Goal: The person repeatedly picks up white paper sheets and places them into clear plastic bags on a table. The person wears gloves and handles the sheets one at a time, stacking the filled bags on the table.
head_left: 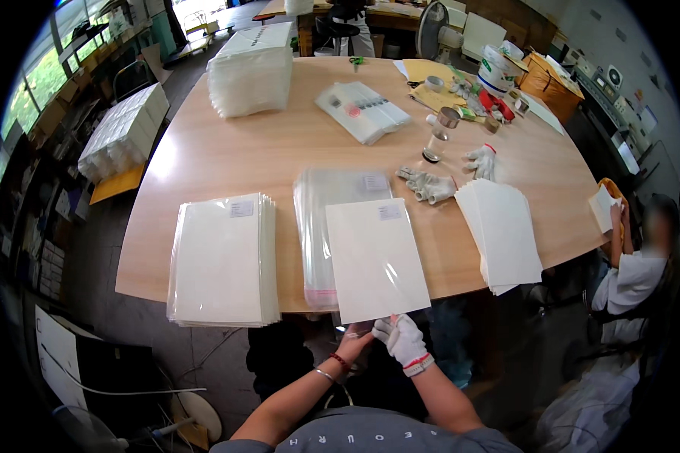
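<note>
A white sheet in a clear plastic sleeve (376, 260), with a small label near its top, lies at the table's front edge, its lower end toward me. My left hand (355, 343), bare, is closed at that lower end, its fingers partly hidden. Beside it my right hand (402, 337), in a white glove, pinches the sleeve's bottom edge. Under and left of this sheet lies a stack of clear plastic sleeves (317, 249). Further left sits a pile of filled sleeves (217, 260). To the right, loose white sheets (502, 234) are fanned out.
Two white gloves (428, 185) and a glass jar (435, 140) lie beyond the sheets. Farther back are plastic-wrapped packs (363, 109), a tall bundle (251, 72), tape rolls and a white bucket (499, 69). A seated person (631, 272) is at the right, holding white sheets.
</note>
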